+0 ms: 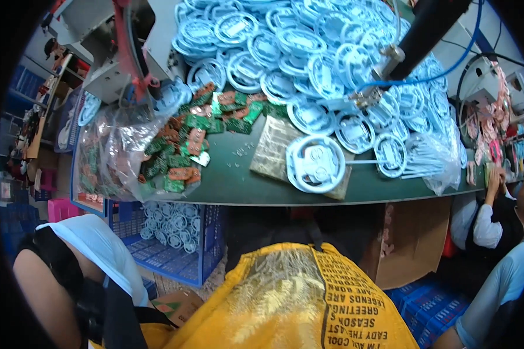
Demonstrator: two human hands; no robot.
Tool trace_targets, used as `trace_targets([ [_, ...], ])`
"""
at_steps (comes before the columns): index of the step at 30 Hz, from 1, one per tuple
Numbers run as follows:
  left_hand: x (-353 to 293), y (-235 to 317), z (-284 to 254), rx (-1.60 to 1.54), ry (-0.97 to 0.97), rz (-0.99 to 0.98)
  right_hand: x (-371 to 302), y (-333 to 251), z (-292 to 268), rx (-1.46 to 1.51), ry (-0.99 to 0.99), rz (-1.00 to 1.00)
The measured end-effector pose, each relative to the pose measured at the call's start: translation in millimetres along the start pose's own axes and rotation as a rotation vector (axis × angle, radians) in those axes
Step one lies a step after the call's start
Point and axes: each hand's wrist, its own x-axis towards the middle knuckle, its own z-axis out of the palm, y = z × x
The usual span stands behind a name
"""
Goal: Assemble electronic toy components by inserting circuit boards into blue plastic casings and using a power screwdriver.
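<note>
Neither of my hands shows; only my left arm [43, 285] at the lower left and my light blue right sleeve [495, 285] at the lower right are in view. Near the table's front edge, a round light blue plastic housing [315, 164] rests on a worn flat block [272, 145], with a thin rod [361, 161] running right from it. Behind lies a big heap of similar housings [265, 49]. Left of the block are green and copper-coloured circuit boards [183, 145], some within a clear plastic bag [113, 148]. Thin light blue sticks [422, 157] lie bagged at the right.
A grey metal machine [108, 58] stands at the left. A dark arm with a metal fitting [390, 64] and a blue hose hangs over the heap. Below the table are a blue crate [212, 244] of round parts and a cardboard box [413, 241]. Another person [489, 224] sits at right.
</note>
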Motion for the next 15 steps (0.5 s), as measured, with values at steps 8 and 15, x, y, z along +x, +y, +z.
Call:
trace_targets([
  [8, -167, -25, -68, 0.041, 0.038, 0.091, -1, 4, -17, -0.102, -0.076, -0.144],
  [15, -238, -22, -96, 0.089, 0.107, -0.075, -10, -16, -20, -0.127, -0.206, -0.036],
])
